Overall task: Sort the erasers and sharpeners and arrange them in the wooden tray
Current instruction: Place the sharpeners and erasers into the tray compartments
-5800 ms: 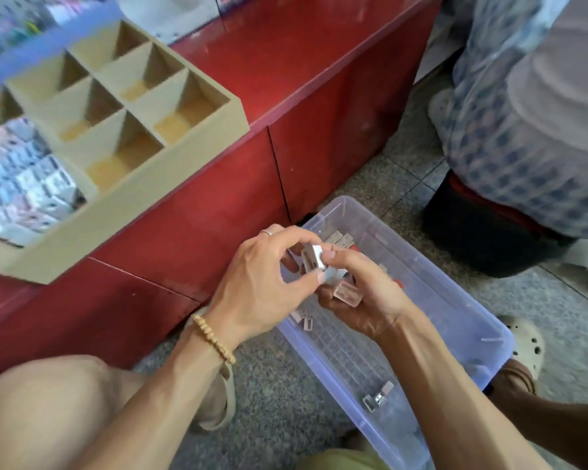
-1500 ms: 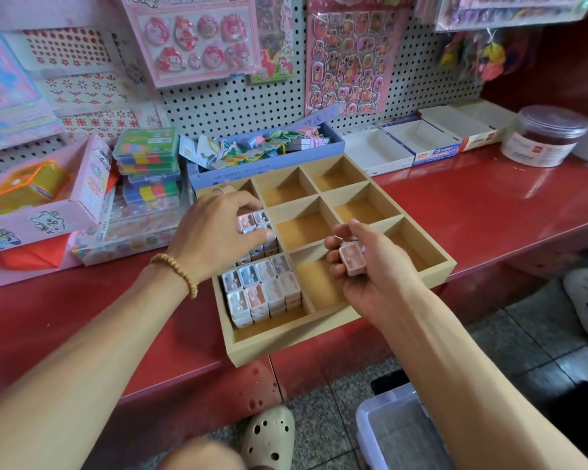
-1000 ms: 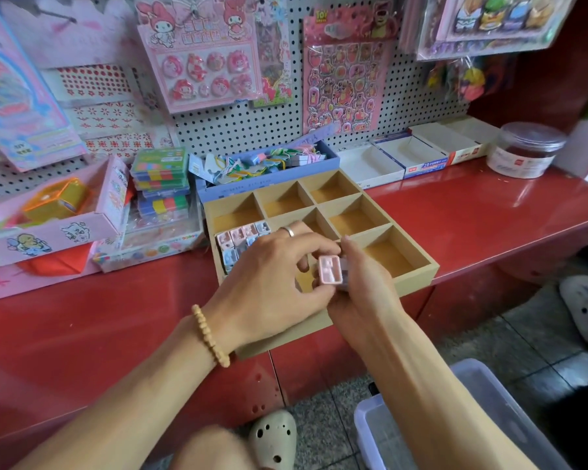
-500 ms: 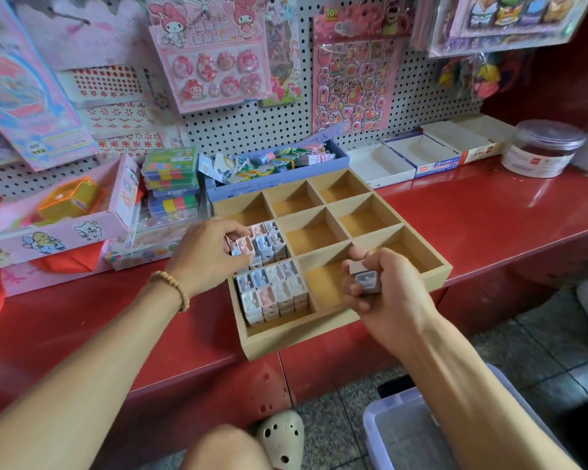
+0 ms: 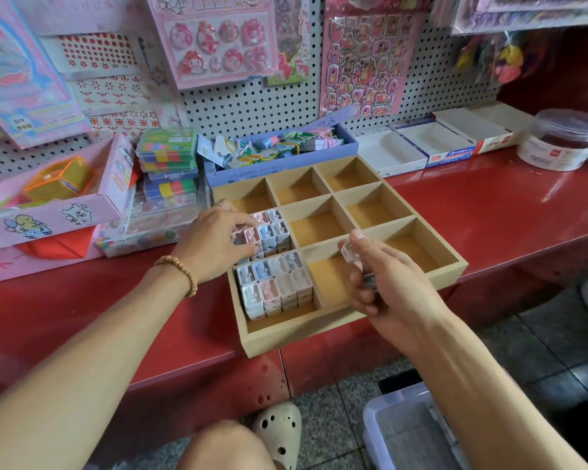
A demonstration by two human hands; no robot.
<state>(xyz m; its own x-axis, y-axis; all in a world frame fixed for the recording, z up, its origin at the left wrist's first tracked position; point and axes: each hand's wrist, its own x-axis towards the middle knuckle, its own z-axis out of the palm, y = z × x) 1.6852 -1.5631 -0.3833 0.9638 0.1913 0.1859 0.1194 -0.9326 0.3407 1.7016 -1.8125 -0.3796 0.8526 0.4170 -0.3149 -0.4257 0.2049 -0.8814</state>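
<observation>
- Since the small rectangular pastel plastic sharpeners [image 5: 275, 286] look hard-shelled, light and smooth, we judge they will not squash but could slip or tip; we would pinch each across its two long flat sides.
- Our left hand [image 5: 211, 244] is curled, thumb and fingertips closed on a pink sharpener [image 5: 252, 235] in the partly filled compartment of the compartmented wooden tray [image 5: 353, 325] on the glossy red surface [image 5: 510, 212], directly beneath our fingers.
- Just nearer us than that hand, the next compartment holds tightly packed rows.
- Our right hand [image 5: 384, 283] is loosely closed, pinching a pale sharpener [image 5: 350, 254] at the fingertips above the bare compartment to the right of the packed rows; something darker sits lower in the palm, too hidden to name.
</observation>
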